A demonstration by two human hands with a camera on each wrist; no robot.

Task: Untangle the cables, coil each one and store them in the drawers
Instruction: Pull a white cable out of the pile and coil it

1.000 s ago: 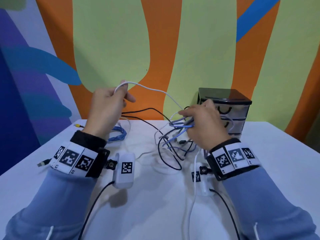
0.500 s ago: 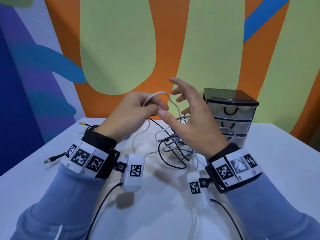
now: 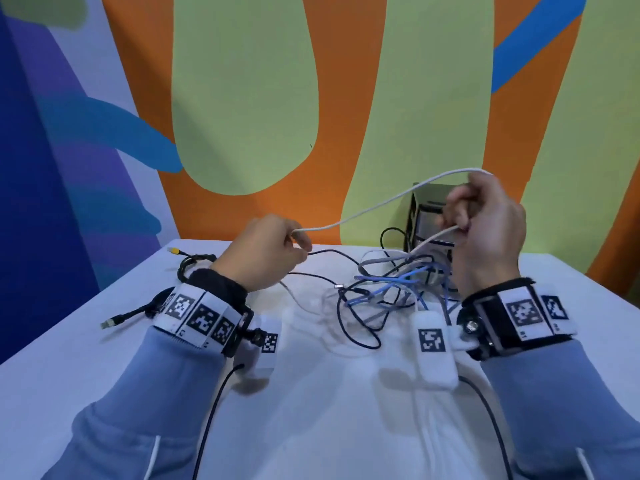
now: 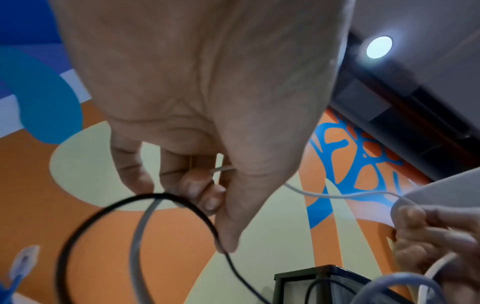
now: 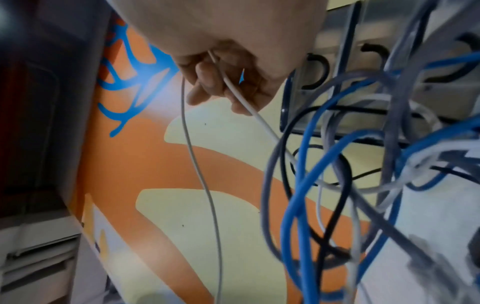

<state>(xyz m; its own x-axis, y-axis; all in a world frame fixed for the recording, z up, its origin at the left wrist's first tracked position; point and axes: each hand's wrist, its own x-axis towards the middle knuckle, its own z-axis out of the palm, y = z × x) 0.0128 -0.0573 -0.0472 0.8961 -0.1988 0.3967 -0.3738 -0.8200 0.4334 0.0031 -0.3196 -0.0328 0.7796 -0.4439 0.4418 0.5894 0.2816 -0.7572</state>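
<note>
A thin white cable stretches in the air between my two hands. My left hand pinches one end of it above the table's middle, fingers curled. My right hand is raised in front of the drawer unit and grips the same white cable, which loops over its knuckles and runs down into the tangle. The tangle of blue, grey, black and white cables lies on the white table between my hands. The right hand hides most of the drawer fronts.
A black cable bundle with a yellow plug lies at the back left. Another black cable with a metal plug lies left of my left wrist. The painted wall stands right behind the table.
My hands were close together at the white cable; now they have drawn apart. The right hand closed on the cable and moved up and right, stretching it from the left hand.
</note>
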